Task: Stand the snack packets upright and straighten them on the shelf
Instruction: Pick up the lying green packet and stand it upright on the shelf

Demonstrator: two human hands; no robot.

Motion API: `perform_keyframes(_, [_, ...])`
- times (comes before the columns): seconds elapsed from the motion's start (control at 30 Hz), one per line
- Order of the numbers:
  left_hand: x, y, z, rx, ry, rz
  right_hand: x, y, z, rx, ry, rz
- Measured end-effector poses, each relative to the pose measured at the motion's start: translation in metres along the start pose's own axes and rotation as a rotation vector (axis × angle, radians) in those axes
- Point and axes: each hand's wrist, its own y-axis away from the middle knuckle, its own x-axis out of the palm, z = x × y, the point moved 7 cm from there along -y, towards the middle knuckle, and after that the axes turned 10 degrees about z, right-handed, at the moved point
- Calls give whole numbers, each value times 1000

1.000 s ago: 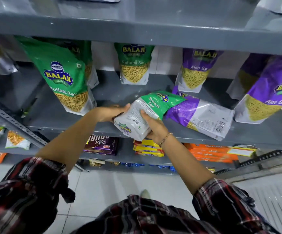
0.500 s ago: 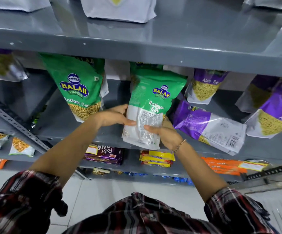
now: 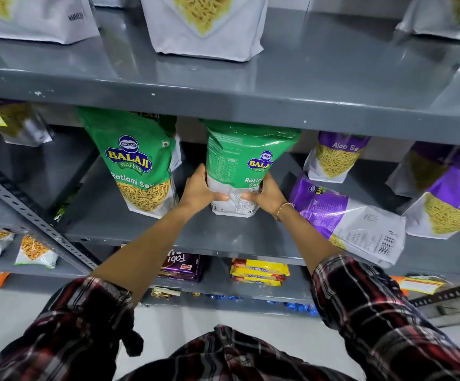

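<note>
A green Ratlami Sev packet (image 3: 240, 158) stands upright on the grey middle shelf (image 3: 141, 226), turned partly sideways. My left hand (image 3: 200, 189) grips its lower left side and my right hand (image 3: 268, 195) grips its lower right side. Another green packet (image 3: 138, 160) stands upright to the left. A purple Aloo Sev packet (image 3: 352, 224) lies flat on its side just right of my right wrist. More purple packets stand behind it (image 3: 336, 158) and at the far right (image 3: 454, 199).
The upper shelf edge (image 3: 251, 105) hangs low over the packet tops, with white packets (image 3: 204, 26) on it. Biscuit packs (image 3: 259, 274) and a purple pack (image 3: 182, 266) lie on the lower shelf. A slotted metal upright (image 3: 31, 215) runs diagonally at left.
The green packet went from lying tilted in my hands to upright, then was set back onto the shelf. Both hands slid down to its base. My view rose towards the shelves.
</note>
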Motion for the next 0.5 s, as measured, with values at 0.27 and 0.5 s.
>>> perform_keyframes(0.27, [4,1,6,32,-22,57,0,5,-5,14,32,-1])
perform_keyframes(0.5, [7,53,4,233,-28,-263,-7,16,-13,92,56,-213])
